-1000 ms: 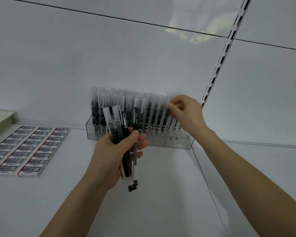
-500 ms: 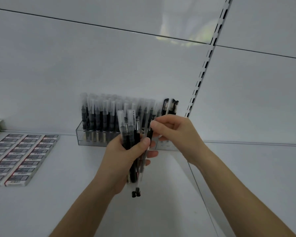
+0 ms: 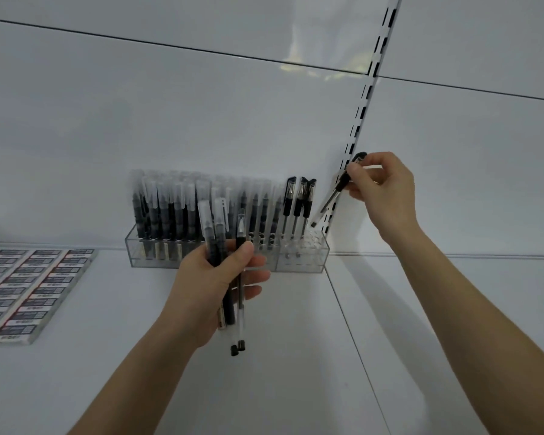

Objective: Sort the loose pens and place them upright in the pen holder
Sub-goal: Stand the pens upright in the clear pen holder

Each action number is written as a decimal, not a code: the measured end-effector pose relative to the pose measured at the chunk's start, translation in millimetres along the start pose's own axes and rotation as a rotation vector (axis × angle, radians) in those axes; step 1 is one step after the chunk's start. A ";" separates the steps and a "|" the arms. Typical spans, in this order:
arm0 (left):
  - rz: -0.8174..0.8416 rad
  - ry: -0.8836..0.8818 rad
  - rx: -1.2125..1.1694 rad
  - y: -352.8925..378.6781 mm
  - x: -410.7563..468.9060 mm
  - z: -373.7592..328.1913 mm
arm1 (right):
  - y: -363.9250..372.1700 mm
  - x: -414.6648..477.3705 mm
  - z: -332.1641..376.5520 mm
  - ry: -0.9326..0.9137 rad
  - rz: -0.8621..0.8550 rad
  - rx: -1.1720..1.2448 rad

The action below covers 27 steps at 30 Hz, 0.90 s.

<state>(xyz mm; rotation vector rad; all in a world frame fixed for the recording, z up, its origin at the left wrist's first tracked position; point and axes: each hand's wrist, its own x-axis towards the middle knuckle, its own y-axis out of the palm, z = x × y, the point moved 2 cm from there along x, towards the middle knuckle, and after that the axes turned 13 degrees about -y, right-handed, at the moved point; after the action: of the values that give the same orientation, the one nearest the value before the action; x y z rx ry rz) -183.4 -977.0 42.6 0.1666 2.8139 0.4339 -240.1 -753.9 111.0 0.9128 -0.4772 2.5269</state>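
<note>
We see that the right hand (image 3: 382,191) has left the bundle, where it was picking half a second ago, and swung out to the right with 1 black-capped clear pen (image 3: 328,202) pinched near its cap. The pen is tilted, its lower end hanging just above the right end of the clear acrylic pen holder (image 3: 302,263) on the white shelf (image 3: 296,372). There, 3 black-capped pens (image 3: 299,199) already stand upright beside open holes. The left hand (image 3: 211,287) stays clamped on the bundle of loose pens (image 3: 214,233) in front of the holder. We judge that sorting is under way: this pen matches the black-capped group, and it must be straightened before it drops in.
</note>
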 end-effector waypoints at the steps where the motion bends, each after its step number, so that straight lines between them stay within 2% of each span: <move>1: 0.004 0.001 0.002 0.1 -0.3 0.1 | 1.6 1.4 -2.3 -0.012 0.016 -0.026; 12: 0.002 0.002 -0.009 3.1 -3.4 3.2 | 12.6 13.8 -9.5 -0.096 0.187 -0.148; 17: 0.037 -0.005 -0.035 6.8 -5.6 3.3 | 24.0 -4.5 -30.3 -0.030 0.324 -0.196; 20: 0.049 -0.006 -0.047 8.7 -7.4 2.2 | 21.3 -6.5 -36.5 0.020 0.328 -0.205; 22: 0.051 -0.001 -0.050 10.1 -7.6 1.6 | 12.3 -8.6 -28.5 -0.010 0.269 -0.266; 24: 0.060 0.000 -0.050 13.7 -7.4 1.6 | 6.5 -18.7 -14.1 0.002 0.205 -0.160; 25: 0.064 -0.001 -0.045 16.3 -6.8 2.1 | 6.6 -26.7 -5.6 0.029 0.229 -0.073; 27: 0.075 0.000 -0.029 22.4 -6.1 3.4 | 12.3 -44.4 10.7 0.123 0.394 0.061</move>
<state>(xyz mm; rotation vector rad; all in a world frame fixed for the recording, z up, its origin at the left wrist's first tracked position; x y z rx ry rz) -175.0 -955.8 48.0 0.2663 2.8065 0.4907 -209.3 -780.7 87.1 0.7355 -0.5929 2.9457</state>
